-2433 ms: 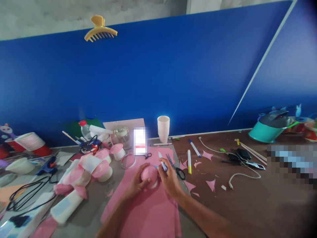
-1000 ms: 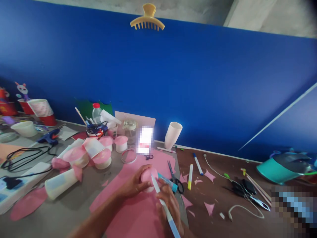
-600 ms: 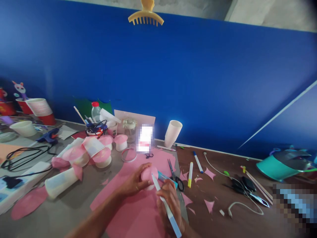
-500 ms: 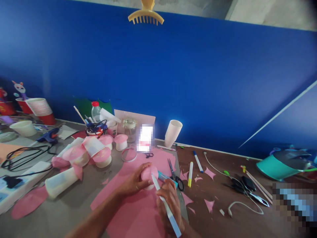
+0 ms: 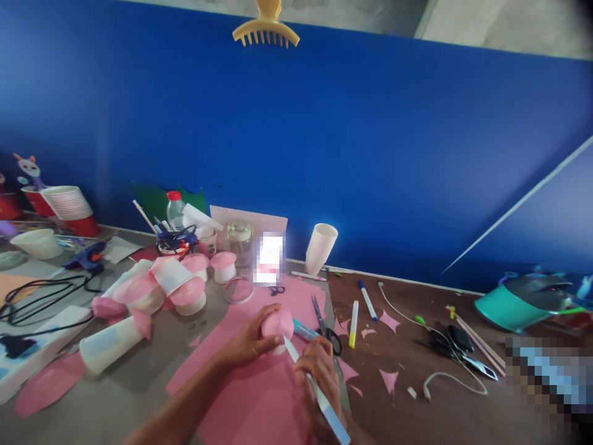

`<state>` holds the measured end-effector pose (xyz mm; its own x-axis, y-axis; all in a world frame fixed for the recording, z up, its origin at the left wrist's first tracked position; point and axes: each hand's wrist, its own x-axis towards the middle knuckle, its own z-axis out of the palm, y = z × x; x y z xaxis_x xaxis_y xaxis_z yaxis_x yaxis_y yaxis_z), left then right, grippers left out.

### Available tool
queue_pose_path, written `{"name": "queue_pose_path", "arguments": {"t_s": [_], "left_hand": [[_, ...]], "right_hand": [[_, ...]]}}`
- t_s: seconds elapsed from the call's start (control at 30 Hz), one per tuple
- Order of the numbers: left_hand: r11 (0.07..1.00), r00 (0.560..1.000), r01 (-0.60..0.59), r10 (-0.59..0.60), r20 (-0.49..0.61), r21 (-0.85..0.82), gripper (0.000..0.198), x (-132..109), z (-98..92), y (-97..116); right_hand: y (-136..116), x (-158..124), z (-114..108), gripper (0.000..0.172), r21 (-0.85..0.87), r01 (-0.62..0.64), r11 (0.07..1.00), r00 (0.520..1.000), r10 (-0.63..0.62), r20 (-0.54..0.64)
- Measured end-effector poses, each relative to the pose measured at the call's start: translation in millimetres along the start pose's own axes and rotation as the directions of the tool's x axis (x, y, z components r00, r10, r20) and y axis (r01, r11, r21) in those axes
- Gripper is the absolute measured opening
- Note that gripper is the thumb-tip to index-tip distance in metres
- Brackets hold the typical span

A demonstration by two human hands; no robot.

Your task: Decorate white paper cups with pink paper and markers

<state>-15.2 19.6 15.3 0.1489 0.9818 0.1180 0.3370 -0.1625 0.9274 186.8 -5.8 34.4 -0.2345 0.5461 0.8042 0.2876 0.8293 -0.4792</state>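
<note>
My left hand point(image 5: 247, 343) is closed round a small upturned cup with a pink paper top point(image 5: 277, 324), pressing it down on a pink paper sheet point(image 5: 259, 395). My right hand point(image 5: 319, 380) grips a white and blue marker point(image 5: 315, 390); its tip touches the cup's lower right edge. A light blue marker point(image 5: 304, 331) lies just behind the cup. Black-handled scissors point(image 5: 325, 324) rest at the sheet's right edge.
Pink-topped cups point(image 5: 185, 290) and a lying white cup point(image 5: 109, 345) crowd the left. A glue gun point(image 5: 83, 258), black cables point(image 5: 32, 296), a jar point(image 5: 241, 241), an upright white cup point(image 5: 320, 248), markers point(image 5: 353, 315), pink scraps point(image 5: 388, 380), a white cable point(image 5: 445, 383) and a teal pot point(image 5: 519, 303) surround the sheet.
Since 2.4 s ago my right hand has swung the marker round, its tip now at the cup's edge. The view has turned left. In the last second the hands have barely shifted.
</note>
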Motion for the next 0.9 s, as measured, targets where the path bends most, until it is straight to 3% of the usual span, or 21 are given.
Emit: {"name": "queue_pose_path", "arguments": {"t_s": [0.17, 0.3, 0.57, 0.9], "left_hand": [[1.000, 1.000, 0.022, -0.022, 0.022, -0.012, 0.076, 0, -1.2, 0], [0.999, 1.000, 0.019, -0.018, 0.026, -0.027, 0.078, 0, -1.6, 0], [1.000, 0.998, 0.023, -0.022, 0.063, -0.014, 0.083, 0, -2.6, 1], [0.999, 0.997, 0.012, -0.015, 0.076, 0.040, 0.085, 0, -3.1, -3]], "right_hand": [[0, 1, -5, 0.013, 0.064, 0.007, 0.998, 0.997, -0.002, -0.077], [2, -3, 0, 0.020, 0.065, 0.003, 0.998, 0.996, 0.003, -0.092], [5, -4, 0, 0.027, 0.057, 0.016, 0.998, 1.000, -0.015, -0.022], [6, -4, 6, 0.026, 0.045, 0.062, 0.997, 0.998, -0.061, -0.022]]}}
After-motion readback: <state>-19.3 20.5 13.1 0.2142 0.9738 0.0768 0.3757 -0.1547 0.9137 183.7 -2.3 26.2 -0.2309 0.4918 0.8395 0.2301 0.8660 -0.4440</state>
